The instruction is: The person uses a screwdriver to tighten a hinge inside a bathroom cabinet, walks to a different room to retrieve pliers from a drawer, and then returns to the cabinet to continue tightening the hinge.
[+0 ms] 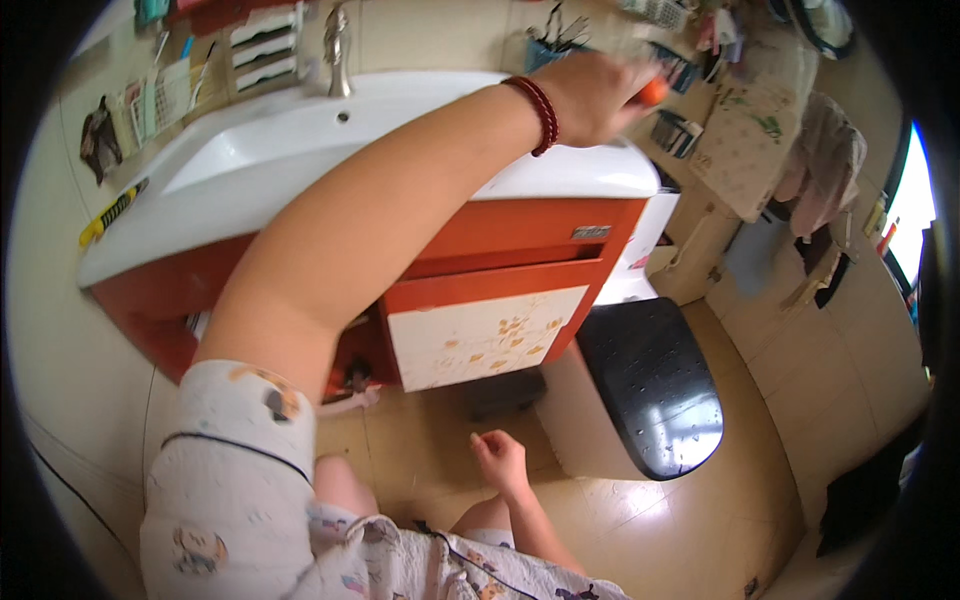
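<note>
My left arm (370, 220) reaches from the lower left across the white washbasin (130, 255) to its right end. On that wrist is a dark red beaded bracelet (541, 115). My left hand (585, 98) is closed round a thing with a rounded orange end (653, 92); the rest of it is hidden or blurred, so its kind does not show. Low in front of me, over the floor, my right hand (500, 462) hangs with its fingers curled in and nothing visible in them. It is apart from the cabinet and the toilet.
A metal tap (338, 50) stands behind the basin; a yellow-and-black tool (112, 212) lies on its left rim. Below is an orange cabinet (500, 238) with a flowered white door (490, 335). A toilet with a wet black lid (650, 385) stands right. Cloths (825, 150) hang beyond it.
</note>
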The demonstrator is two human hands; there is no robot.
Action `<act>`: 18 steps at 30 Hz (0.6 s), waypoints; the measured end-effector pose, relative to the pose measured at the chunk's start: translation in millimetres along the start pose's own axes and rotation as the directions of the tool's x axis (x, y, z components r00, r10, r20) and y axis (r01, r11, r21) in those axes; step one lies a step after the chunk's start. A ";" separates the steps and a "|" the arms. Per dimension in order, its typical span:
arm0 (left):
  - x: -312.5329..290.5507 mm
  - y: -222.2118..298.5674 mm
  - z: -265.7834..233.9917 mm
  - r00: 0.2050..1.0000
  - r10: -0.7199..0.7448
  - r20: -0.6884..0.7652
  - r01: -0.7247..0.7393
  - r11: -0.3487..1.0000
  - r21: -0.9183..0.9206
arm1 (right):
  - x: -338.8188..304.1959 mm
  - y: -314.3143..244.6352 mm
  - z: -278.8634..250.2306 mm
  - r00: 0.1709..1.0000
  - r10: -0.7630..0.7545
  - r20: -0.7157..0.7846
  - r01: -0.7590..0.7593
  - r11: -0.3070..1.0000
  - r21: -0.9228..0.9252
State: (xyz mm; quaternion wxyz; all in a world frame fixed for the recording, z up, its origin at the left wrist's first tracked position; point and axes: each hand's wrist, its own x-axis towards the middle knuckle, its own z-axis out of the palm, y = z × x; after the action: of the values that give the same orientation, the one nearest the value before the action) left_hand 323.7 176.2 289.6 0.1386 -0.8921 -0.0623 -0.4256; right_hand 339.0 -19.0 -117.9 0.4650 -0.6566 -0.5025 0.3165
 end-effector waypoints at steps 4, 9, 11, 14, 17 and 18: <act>-109.6 81.5 -92.6 0.991 0.037 -0.131 -0.054 0.990 -0.130 | 4.1 2.4 -2.6 0.996 -0.083 0.015 0.084 0.994 -0.070; -281.6 122.7 -144.4 0.957 -0.263 0.121 0.290 0.871 -0.397 | 1.9 5.4 30.7 0.979 0.054 0.195 -0.043 0.997 -0.061; -336.1 108.9 -144.5 0.778 -0.604 0.172 0.623 0.711 -0.325 | -2.8 5.5 42.9 0.966 0.041 0.257 -0.031 0.999 -0.043; -372.5 66.9 -126.3 0.676 -0.724 0.136 0.732 0.639 -0.237 | -5.4 6.1 58.8 0.941 0.053 0.334 -0.024 0.996 -0.090; -391.4 34.7 -99.3 0.661 -0.737 0.139 0.746 0.665 -0.021 | -8.5 5.7 69.2 0.933 0.100 0.345 -0.070 0.993 -0.097; -390.4 30.5 -92.2 0.616 -0.776 0.134 0.787 0.606 -0.111 | -9.0 1.9 72.0 0.932 0.112 0.346 -0.083 0.992 -0.099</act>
State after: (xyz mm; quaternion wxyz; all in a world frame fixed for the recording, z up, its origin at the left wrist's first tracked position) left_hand 16.2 122.1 35.7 -0.1348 -0.7979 -0.4162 -0.4146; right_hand 273.5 -6.6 -146.6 0.3242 -0.6324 -0.5568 0.4300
